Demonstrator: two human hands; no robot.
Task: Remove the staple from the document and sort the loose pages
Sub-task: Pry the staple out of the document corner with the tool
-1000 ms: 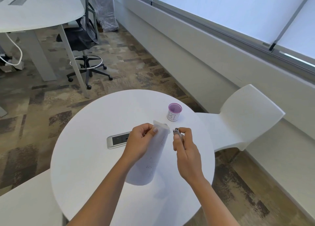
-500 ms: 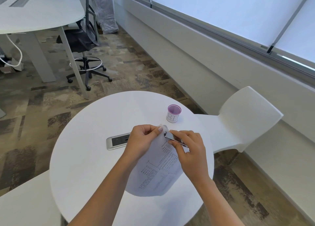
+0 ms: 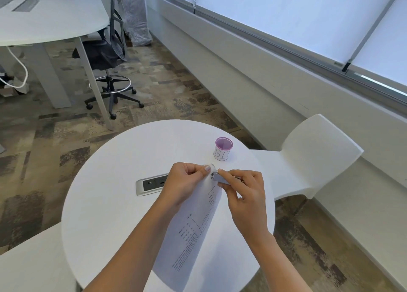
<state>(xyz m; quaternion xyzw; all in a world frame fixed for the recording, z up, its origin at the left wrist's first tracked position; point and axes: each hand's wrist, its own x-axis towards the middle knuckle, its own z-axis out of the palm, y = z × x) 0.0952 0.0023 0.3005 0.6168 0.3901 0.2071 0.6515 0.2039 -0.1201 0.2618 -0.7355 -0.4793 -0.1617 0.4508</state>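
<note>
A printed paper document hangs above the round white table, curved along its length. My left hand pinches its top corner between thumb and fingers. My right hand grips a small metal staple remover, whose jaws meet the paper's top corner right beside my left thumb. The staple itself is too small to make out.
A small pink-rimmed cup with writing on its label stands on the table behind my hands. A silver power outlet is set into the tabletop at the left. A white chair stands to the right, an office chair and desk farther back.
My right hand brought the staple remover from beside the paper onto its top corner. The document has uncurled a little, so its printed side shows.
</note>
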